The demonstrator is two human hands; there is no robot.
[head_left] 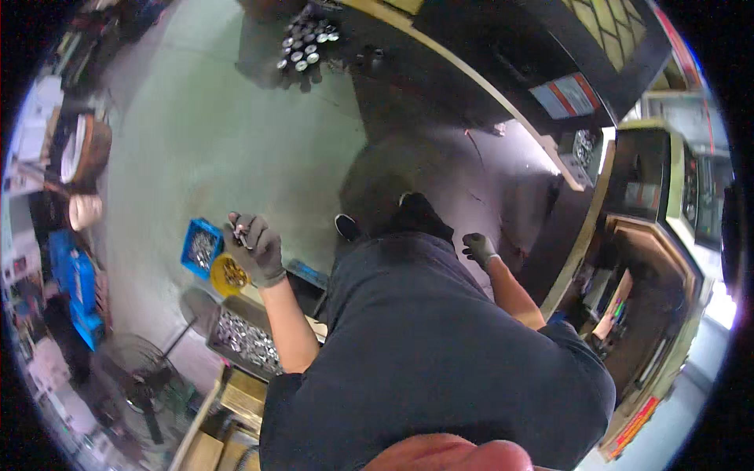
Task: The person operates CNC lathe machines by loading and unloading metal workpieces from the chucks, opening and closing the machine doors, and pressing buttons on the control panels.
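My left hand, in a grey work glove, is raised on the left with its fingers closed on a small metal part. Just beyond and below it are a blue bin of small silvery parts and a round yellow tub of brass-coloured pieces. A dark grey tray full of shiny metal parts lies nearer, beside my left forearm. On the right, my gloved right hand hangs low by my leg. Its fingers are loosely bent and apart, and nothing shows in them.
A dark machine with a door panel stands at the right, and a light-edged frame crosses the upper right. Round metal pieces are heaped at the far side. A pedestal fan stands lower left, near blue crates.
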